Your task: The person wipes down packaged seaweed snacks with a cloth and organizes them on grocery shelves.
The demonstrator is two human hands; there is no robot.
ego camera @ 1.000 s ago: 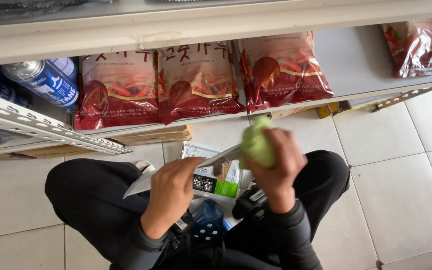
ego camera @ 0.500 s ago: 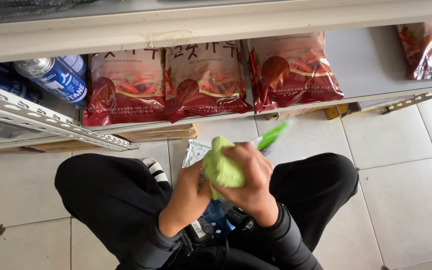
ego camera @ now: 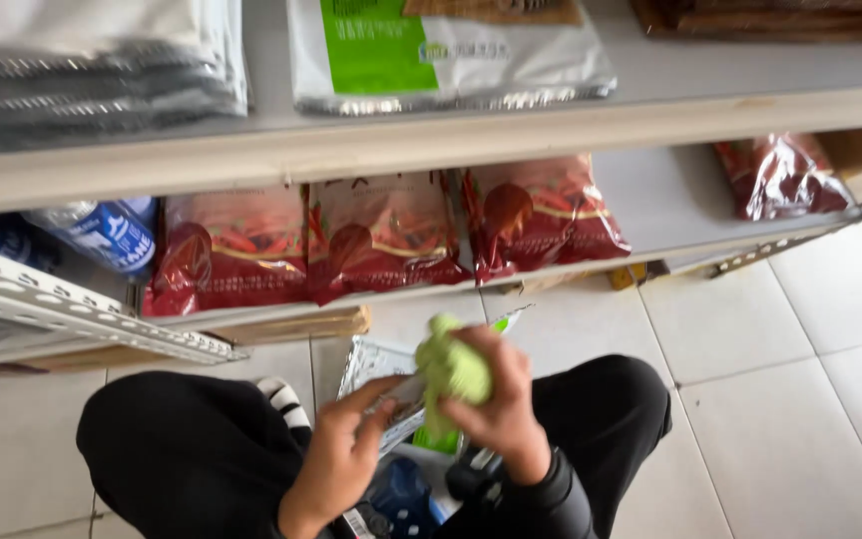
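Down low, the right hand (ego camera: 496,404) is squeezed shut around a crumpled light green cloth (ego camera: 451,371). The left hand (ego camera: 346,449) pinches one end of a flat silver and green packet (ego camera: 401,399), which lies slanted, its far end pointing up and right toward the shelf. Cloth and packet touch above the person's black-trousered knees (ego camera: 182,449). Three red crinkly bags of dried chilli (ego camera: 381,235) stand side by side on the white bottom shelf (ego camera: 670,200), near its front edge. Pale floor tiles (ego camera: 800,399) lie open on the right.
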